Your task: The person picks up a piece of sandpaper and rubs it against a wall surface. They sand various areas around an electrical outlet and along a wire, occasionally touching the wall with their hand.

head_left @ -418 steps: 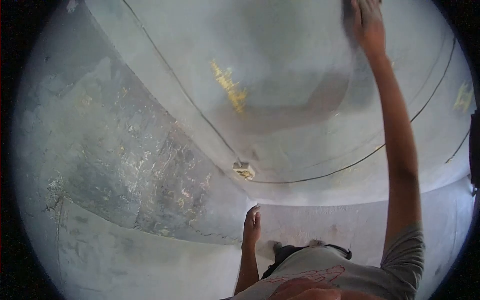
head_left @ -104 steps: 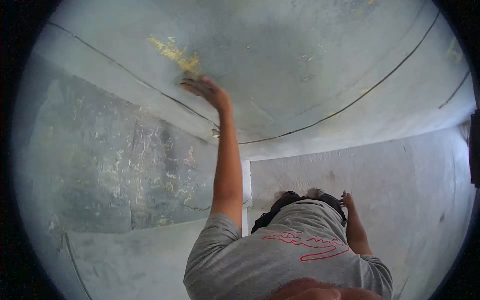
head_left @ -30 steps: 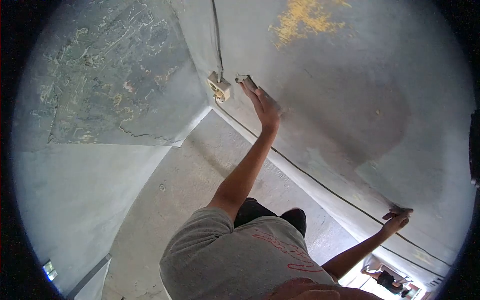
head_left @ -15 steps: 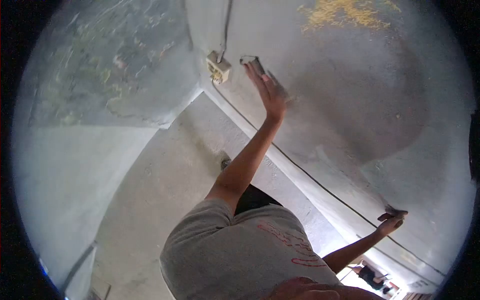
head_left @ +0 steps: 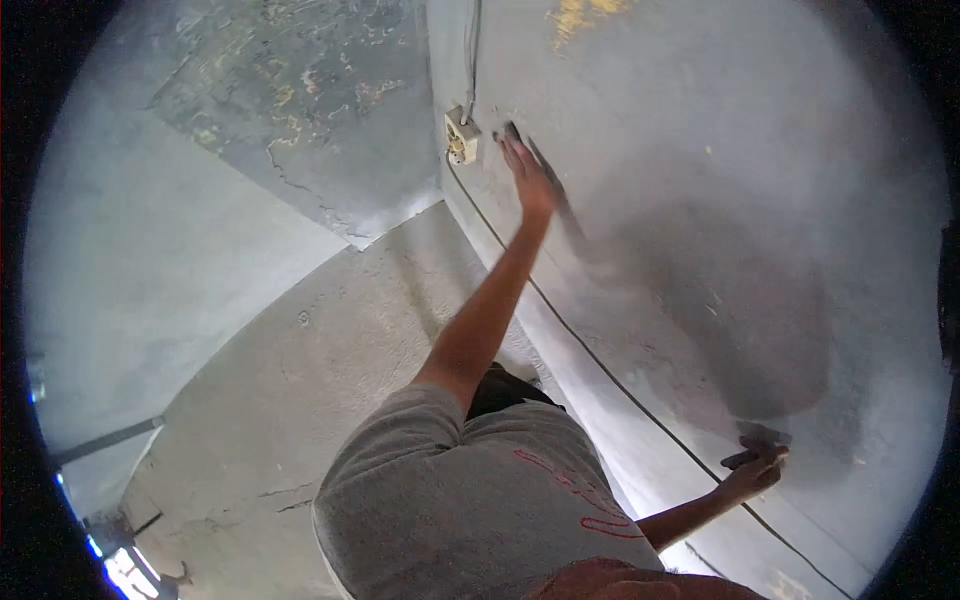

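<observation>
My left hand reaches up to the grey wall with fingers stretched out against it, just right of a pale socket box. A narrow dark patch shows beside its fingertips; whether it is shadow or an object is unclear. Low on the right, my right hand is closed at the wall on a small dark thing whose shape I cannot make out. Both arms come from a grey short-sleeved shirt with red lettering.
A dark cable runs diagonally down the wall from the socket box. Another wall with patchy, peeling paint meets it at a corner. The grey floor lies below. A bright opening shows at bottom left.
The view has turned and shifted. My left hand appears slightly lower, and my right hand lower and further left. The person in the background at bottom right is out of view.
</observation>
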Tool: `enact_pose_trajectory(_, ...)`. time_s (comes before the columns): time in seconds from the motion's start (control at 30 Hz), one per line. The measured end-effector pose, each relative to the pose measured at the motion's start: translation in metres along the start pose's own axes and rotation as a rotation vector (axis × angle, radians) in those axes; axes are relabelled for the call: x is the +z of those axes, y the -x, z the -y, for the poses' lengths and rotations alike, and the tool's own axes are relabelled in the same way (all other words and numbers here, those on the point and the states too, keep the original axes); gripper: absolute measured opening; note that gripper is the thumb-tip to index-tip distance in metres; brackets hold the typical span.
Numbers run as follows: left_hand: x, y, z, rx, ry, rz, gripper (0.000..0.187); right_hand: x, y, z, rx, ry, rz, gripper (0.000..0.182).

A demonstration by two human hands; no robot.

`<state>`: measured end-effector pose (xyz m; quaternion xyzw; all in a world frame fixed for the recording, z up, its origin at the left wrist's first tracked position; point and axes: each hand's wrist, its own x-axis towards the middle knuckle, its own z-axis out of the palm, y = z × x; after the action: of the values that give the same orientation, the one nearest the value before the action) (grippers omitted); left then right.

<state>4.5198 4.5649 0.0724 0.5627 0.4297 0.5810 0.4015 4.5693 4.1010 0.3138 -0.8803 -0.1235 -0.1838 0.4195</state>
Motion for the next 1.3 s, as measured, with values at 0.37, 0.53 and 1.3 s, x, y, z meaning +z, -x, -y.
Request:
enact_pose_trajectory(0.37,-0.003,0.071,-0.049,-0.107,0.220,0.065,0.069,-0.019,0.004,-0.003,-0.285,-0.226,0.371,0.054)
enact_pose_trajectory(0.53,-0.004,0.054,-0.042,-0.109,0.149,0.070,0.071,-0.022,-0.001,-0.015,-0.359,-0.134,0.446,0.046)
enact_pose_trajectory(1.3,0.000,-0.038,0.039,-0.291,0.432,0.150,0.069,0.005,0.001,0.005,-0.091,0.090,0.096,0.060)
